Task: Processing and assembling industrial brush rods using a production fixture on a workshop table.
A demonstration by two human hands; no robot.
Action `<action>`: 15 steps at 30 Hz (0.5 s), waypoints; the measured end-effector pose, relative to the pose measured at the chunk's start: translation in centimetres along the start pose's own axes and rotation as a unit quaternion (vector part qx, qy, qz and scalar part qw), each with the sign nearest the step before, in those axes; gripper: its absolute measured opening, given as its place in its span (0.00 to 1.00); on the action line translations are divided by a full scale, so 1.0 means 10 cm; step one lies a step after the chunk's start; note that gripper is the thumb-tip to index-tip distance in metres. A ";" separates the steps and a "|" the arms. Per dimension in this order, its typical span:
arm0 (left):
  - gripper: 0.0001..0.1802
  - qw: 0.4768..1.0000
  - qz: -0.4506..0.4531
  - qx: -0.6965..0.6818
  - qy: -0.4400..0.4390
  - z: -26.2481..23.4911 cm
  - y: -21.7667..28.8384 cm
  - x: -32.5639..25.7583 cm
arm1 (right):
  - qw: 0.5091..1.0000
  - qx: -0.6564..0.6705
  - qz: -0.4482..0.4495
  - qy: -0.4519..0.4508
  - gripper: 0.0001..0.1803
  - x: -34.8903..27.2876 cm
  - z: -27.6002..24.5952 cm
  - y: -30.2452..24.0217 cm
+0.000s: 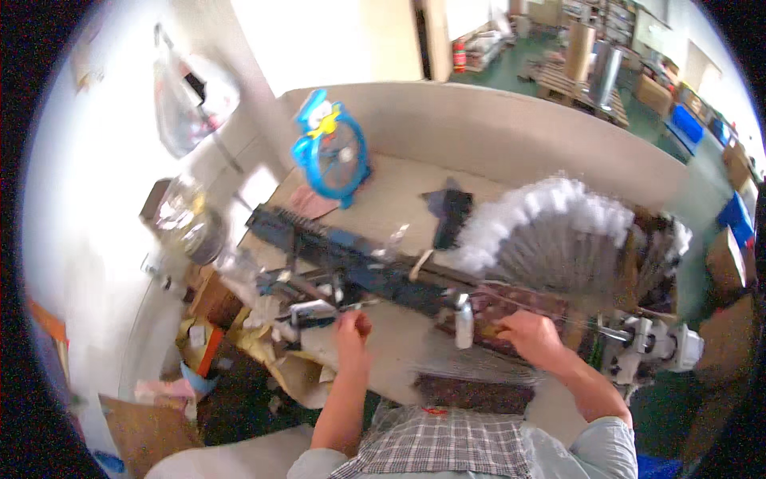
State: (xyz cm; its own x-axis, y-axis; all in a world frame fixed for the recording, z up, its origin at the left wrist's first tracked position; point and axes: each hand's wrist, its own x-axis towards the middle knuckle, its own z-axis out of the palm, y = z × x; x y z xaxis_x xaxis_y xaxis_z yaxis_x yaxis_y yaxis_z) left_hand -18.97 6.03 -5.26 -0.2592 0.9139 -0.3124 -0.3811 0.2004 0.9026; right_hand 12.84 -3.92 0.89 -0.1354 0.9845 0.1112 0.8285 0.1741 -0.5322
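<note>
My left hand (353,326) is closed with its fingers curled, at the near side of a long black rail-like fixture (359,259). Whatever it may hold is too small and blurred to make out. Farther right, my right hand (528,334) is closed in a pinch over a dark red patterned surface (499,307); nothing between its fingers can be made out. A small white bottle-like cylinder (463,323) stands between the hands, closer to the right one. Below it lies a bundle of thin grey rods (455,359). Metal clamp-like parts (307,313) sit left of my left hand.
White-tipped thin rods (558,231) fan out at the back right. A white machine (658,343) stands at the right edge. Behind the fixture are a blue cartoon-shaped fan (335,152) and a dark cloth-like piece (452,209). A low beige wall (495,116) borders the bench.
</note>
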 end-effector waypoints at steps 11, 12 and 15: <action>0.08 0.932 -0.101 0.019 -0.347 1.66 -0.29 -1.32 | 0.974 0.164 0.035 0.155 0.10 -0.24 -0.70 0.13; 0.09 0.926 -0.097 0.019 -0.365 1.69 -0.35 -1.29 | 0.975 0.165 0.063 0.135 0.11 -0.28 -0.74 0.10; 0.09 0.924 -0.072 0.064 -0.369 1.69 -0.41 -1.28 | 0.983 0.063 0.020 0.173 0.12 -0.28 -0.79 0.16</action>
State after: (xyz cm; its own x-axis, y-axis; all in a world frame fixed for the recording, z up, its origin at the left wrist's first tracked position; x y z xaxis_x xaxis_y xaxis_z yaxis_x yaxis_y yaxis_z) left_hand 0.92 -0.49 0.08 0.4798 0.8569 -0.1886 -0.2437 0.3366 0.9095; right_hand 18.79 -6.62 6.35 0.1078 0.9285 0.3554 0.7526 0.1574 -0.6394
